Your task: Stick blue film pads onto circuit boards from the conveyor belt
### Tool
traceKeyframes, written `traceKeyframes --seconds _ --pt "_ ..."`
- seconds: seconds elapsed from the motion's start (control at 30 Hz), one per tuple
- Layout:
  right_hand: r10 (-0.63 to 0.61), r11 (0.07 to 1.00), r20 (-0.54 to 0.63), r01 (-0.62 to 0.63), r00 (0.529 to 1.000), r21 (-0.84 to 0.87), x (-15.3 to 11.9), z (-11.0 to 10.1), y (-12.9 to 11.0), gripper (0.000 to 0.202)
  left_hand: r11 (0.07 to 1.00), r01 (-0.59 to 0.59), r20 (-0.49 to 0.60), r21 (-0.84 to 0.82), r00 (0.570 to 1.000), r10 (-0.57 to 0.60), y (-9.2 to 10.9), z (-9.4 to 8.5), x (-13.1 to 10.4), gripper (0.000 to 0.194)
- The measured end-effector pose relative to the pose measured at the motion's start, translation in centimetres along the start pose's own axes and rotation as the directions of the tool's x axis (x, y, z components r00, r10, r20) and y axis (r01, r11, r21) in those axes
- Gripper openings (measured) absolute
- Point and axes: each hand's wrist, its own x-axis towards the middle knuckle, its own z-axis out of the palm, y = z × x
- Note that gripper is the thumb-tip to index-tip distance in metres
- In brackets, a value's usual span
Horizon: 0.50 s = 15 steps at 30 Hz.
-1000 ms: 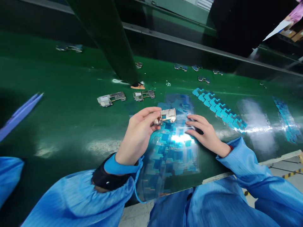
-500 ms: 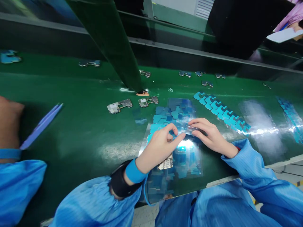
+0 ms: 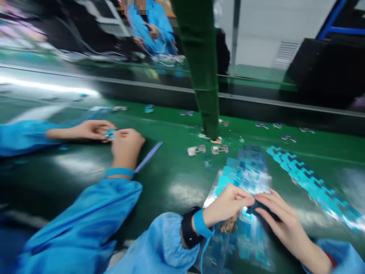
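My left hand (image 3: 229,203) is closed, its thumb and fingertips pinched together over the blue film sheets. What it pinches is blurred and too small to name. My right hand (image 3: 285,217) meets it fingertip to fingertip, with dark tweezers (image 3: 269,211) lying between thumb and fingers. Under both hands lie clear sheets carrying teal and blue film pieces (image 3: 252,239). A circuit board (image 3: 229,224) shows partly below my left wrist. Around that wrist are a black band and a blue strap (image 3: 201,223) with a cord.
Two boards (image 3: 196,150) lie near the foot of a green post (image 3: 209,95). A strip of teal film pieces (image 3: 310,184) slants off to the right. On the left, a co-worker's hands (image 3: 125,142) hold a small board beside purple tweezers (image 3: 149,156). Several boards line the back edge.
My view has swung left, so the co-worker's hands and a person across the bench now show. My fingertips have come together; earlier the tweezer tips showed in a gap between my hands.
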Motion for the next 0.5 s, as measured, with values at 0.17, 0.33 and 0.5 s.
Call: traceKeyframes --seconds 0.17,0.33,0.5 --pt "-0.181 0.983 -0.119 0.184 0.976 0.009 -0.6 0.2 1.3 0.024 0.993 0.051 -0.038 -0.105 0.998 -0.056 0.0 0.3 -0.2 0.029" --pt "-0.209 0.977 -0.144 0.211 0.967 0.001 -0.3 0.4 1.2 0.017 0.979 0.100 -0.065 -0.176 0.991 -0.113 -0.4 0.8 -0.1 0.025" --pt "0.030 0.979 -0.125 -0.004 0.992 0.204 0.8 -0.2 -0.5 0.008 0.982 0.086 -0.093 -0.168 0.990 -0.102 -0.4 0.9 -0.1 0.025"
